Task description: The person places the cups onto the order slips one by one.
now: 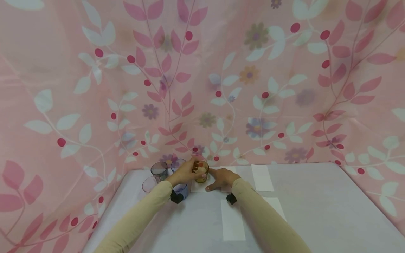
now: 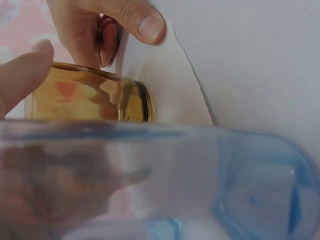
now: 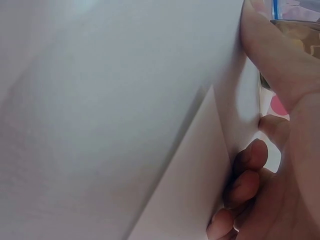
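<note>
My left hand (image 1: pixel 184 174) grips an amber glass (image 1: pixel 201 176) near the back edge of the table, thumb at its near side. In the left wrist view the amber glass (image 2: pixel 85 92) shows beyond a blue glass (image 2: pixel 265 175) that fills the foreground. Just right of the amber glass is my right hand (image 1: pixel 224 177), its thumb stretched out toward the glass and low over the table. The right wrist view has the fingers of this hand (image 3: pixel 300 95) loosely bent beside a white sheet of paper (image 3: pixel 187 195), holding nothing.
Left of the amber glass stand a grey glass (image 1: pixel 159 170), a purple glass (image 1: pixel 178 163), a pinkish glass (image 1: pixel 149 184) and the blue one, partly behind my left wrist. White paper strips (image 1: pixel 233 221) lie on the table (image 1: pixel 316 211). A flowered pink curtain (image 1: pixel 202 88) hangs behind.
</note>
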Available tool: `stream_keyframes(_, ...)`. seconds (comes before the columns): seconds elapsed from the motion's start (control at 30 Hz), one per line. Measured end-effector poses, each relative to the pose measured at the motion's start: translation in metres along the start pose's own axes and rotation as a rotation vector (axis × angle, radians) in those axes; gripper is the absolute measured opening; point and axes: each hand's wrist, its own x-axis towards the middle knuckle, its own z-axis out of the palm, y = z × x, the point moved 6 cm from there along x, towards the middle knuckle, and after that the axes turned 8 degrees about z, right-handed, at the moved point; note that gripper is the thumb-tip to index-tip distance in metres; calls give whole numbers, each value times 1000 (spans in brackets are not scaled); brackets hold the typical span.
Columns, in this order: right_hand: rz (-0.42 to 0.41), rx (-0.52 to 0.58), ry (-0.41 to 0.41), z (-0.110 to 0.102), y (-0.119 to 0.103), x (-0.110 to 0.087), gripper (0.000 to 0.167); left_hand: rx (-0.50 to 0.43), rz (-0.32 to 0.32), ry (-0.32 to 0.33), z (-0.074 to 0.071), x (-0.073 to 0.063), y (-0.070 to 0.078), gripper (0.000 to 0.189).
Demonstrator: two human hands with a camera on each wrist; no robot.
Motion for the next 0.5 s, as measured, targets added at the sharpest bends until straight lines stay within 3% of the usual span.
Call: stream_keyframes(0.5, -8, 3, 6, 2, 0, 0, 106, 29, -7, 20, -1, 0, 0, 75)
